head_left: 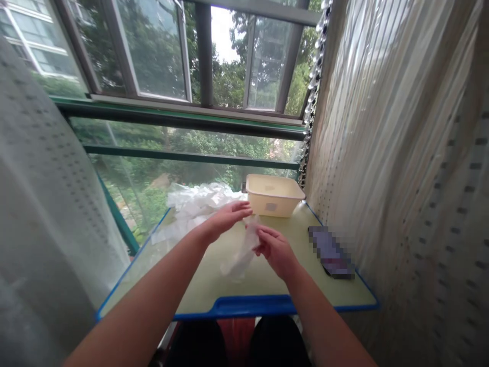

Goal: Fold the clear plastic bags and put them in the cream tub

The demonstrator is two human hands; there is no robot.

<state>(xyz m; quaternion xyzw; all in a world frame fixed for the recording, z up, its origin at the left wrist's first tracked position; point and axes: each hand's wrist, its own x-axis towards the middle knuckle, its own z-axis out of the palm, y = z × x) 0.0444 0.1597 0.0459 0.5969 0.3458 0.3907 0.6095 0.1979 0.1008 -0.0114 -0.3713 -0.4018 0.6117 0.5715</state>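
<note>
A heap of crumpled clear plastic (198, 204) is lying at the far left of the table (208, 288). The left hand (229, 216) is reaching out just in front of it, fingers stretched almost flat, their tips touching the top of a thin, translucent plastic bag (242, 255). The bag is hanging limp and wrinkled between both hands. The right hand (277, 250) is curling in, pinching the bag's edge. Behind it, a cream rectangular plastic tub (273, 196) is standing.

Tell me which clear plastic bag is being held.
The lone crumpled clear plastic bag pinched by the right hand, beside the left hand; the other bags lie heaped farther back.
</note>
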